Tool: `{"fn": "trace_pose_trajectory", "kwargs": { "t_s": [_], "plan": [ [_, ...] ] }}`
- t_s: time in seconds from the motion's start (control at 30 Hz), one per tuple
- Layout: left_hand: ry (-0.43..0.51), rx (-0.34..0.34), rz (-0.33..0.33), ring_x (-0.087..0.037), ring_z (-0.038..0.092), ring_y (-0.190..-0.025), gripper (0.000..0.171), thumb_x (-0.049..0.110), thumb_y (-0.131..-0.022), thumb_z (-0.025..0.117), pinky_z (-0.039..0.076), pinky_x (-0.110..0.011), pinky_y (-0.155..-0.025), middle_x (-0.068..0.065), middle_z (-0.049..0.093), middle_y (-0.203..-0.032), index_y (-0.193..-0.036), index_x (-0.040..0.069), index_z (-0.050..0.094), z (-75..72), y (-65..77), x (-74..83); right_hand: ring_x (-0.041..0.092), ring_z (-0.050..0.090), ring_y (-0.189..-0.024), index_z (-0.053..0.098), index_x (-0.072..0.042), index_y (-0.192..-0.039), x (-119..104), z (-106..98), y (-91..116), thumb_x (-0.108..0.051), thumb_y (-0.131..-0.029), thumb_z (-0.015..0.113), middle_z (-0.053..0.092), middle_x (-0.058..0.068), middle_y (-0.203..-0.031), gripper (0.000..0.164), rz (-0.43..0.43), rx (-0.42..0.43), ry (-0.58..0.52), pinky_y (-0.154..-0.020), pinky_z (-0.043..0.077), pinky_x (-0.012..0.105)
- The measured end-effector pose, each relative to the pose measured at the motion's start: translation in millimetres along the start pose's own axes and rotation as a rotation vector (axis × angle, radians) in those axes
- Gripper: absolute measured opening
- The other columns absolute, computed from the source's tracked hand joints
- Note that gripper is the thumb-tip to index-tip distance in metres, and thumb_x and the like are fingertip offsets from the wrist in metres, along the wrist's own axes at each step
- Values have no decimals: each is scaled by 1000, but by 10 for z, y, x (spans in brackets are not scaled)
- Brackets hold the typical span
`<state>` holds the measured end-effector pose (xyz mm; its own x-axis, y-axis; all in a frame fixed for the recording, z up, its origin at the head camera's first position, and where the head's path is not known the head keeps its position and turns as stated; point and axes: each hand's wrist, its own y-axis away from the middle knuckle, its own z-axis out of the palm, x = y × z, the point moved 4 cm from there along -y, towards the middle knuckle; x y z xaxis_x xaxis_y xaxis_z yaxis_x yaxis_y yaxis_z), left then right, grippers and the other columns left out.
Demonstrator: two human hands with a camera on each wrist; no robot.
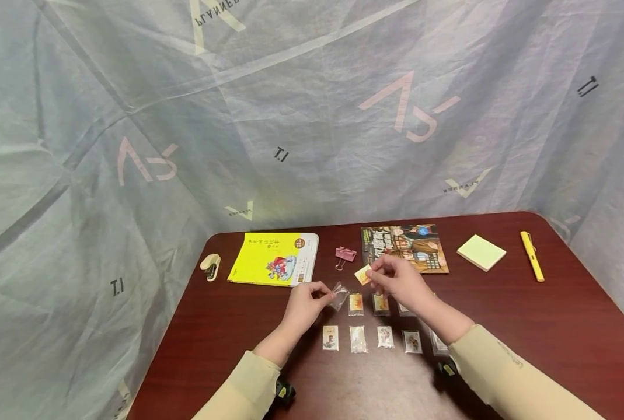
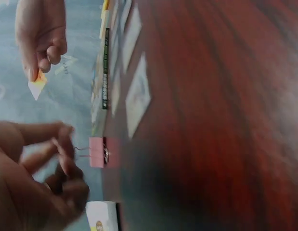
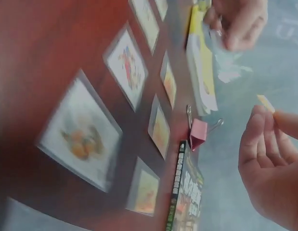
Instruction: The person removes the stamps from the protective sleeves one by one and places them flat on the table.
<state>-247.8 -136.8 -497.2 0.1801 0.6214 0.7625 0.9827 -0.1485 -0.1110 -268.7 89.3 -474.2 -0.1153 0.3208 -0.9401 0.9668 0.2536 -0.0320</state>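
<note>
Card (image 1: 363,274), small and with yellow-orange print, is held above the table (image 1: 212,361) between the thumb and fingertips of the right hand (image 1: 401,286). The left hand (image 1: 306,303), just to its left, pinches a clear plastic pouch (image 1: 339,296) between thumb and fingers; card and pouch are near each other but apart.

Below the hands lie two rows of small pictures. In the far row, an orange-printed packet (image 1: 356,304) lies on the left and a yellowish packet (image 1: 380,304) to its right, with a third packet (image 1: 405,308) partly covered by the right hand. The near row runs from a pale card (image 1: 330,338) on the left to a packet (image 1: 439,344) on the right, partly hidden by the right forearm.

Along the far side, from left to right, stand or lie a cream stapler-like object (image 1: 210,266), a yellow book (image 1: 259,256), a pink binder clip (image 1: 345,254), a dark illustrated booklet (image 1: 411,242), a pale green note pad (image 1: 481,252) and a yellow pen (image 1: 532,256). Grey printed fabric (image 1: 317,116) hangs behind.
</note>
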Motion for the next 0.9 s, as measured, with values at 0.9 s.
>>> {"fn": "trace_pose_trajectory", "kwargs": {
  "t_s": [0.9],
  "plan": [
    [-452, 39, -260, -12, 49, -53, 36, 42, -63, 83, 37, -29, -49, 8, 52, -55, -59, 21, 54, -1, 45, -266, 16, 44, -51, 57, -11, -67, -104, 1007, -893, -9, -76, 66, 51, 0, -57, 12, 19, -242, 856, -45, 36, 32]
  ]
}}
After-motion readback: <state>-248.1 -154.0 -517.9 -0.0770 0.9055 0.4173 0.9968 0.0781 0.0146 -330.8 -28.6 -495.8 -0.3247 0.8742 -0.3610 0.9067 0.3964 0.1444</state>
